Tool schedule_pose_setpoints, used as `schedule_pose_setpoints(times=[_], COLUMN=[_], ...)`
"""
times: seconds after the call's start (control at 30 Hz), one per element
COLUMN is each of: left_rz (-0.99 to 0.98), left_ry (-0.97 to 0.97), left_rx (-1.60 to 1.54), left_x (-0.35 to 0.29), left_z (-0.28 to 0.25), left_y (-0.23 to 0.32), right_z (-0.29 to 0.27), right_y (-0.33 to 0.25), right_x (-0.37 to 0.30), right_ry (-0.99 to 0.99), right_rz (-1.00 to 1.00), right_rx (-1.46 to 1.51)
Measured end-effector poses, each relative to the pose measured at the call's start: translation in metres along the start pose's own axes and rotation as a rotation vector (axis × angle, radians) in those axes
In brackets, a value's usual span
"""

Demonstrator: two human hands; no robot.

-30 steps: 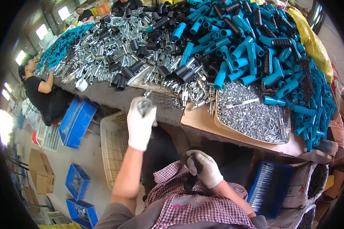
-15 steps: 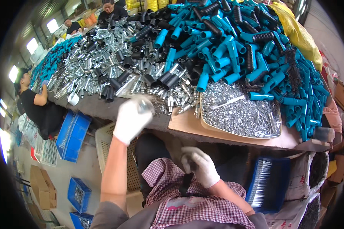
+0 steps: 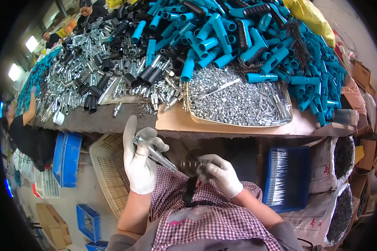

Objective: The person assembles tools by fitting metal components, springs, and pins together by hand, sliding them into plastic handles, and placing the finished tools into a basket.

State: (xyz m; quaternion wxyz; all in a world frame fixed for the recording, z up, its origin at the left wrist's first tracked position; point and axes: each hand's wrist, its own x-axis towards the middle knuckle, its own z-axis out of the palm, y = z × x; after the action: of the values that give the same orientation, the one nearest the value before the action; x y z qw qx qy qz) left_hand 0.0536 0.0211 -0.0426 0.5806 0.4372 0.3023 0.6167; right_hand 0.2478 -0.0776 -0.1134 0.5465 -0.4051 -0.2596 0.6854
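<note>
Above my lap, my left hand (image 3: 140,167), in a white glove, pinches a slim shiny metal tube (image 3: 162,160) that slants down to the right. Its forefinger points up. To the right, my gloved right hand (image 3: 220,172) is closed on a dark coil spring (image 3: 189,165), whose free end sticks out toward the tube. A small gap seems to lie between tube and spring. Just beyond the hands is the table edge, where a tray (image 3: 238,124) of small silvery pieces rests on cardboard (image 3: 168,121). One metal fitting (image 3: 117,109) lies apart on the dark table cover.
Teal tool housings (image 3: 215,35) heap up at the far right, beside metal parts and black sleeves (image 3: 97,90). A blue bin (image 3: 285,180) of rods stands right of my lap; a cream basket (image 3: 109,171) stands left. A co-worker (image 3: 25,134) sits at the far left.
My left hand has come back from the table edge to above my lap, the metal tube now clearly visible in it. The spring now shows in my right hand. The view has shifted right.
</note>
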Motion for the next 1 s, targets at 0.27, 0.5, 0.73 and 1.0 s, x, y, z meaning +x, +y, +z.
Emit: schedule_pose_setpoints(times=[0.27,0.5,0.73,1.0], left_rz=[0.117,0.120,0.071,0.005], left_ry=[0.014,-0.113,-0.261,-0.715], left_rx=[-0.334,-0.418,-0.335,0.913], left_x=[-0.006,-0.010,-0.020,0.006], left_z=[-0.001,0.005,-0.002,-0.001], left_y=[-0.023,-0.032,-0.044,0.003], right_z=[-0.006,-0.008,-0.012,-0.031], right_y=[0.009,0.013,-0.006,-0.015], right_x=[-0.002,-0.006,-0.005,-0.012], right_ry=[0.031,-0.047,-0.012,-0.011], right_rz=[-0.009,-0.001,-0.023,-0.087], right_rx=[0.174,0.323,0.106,0.192])
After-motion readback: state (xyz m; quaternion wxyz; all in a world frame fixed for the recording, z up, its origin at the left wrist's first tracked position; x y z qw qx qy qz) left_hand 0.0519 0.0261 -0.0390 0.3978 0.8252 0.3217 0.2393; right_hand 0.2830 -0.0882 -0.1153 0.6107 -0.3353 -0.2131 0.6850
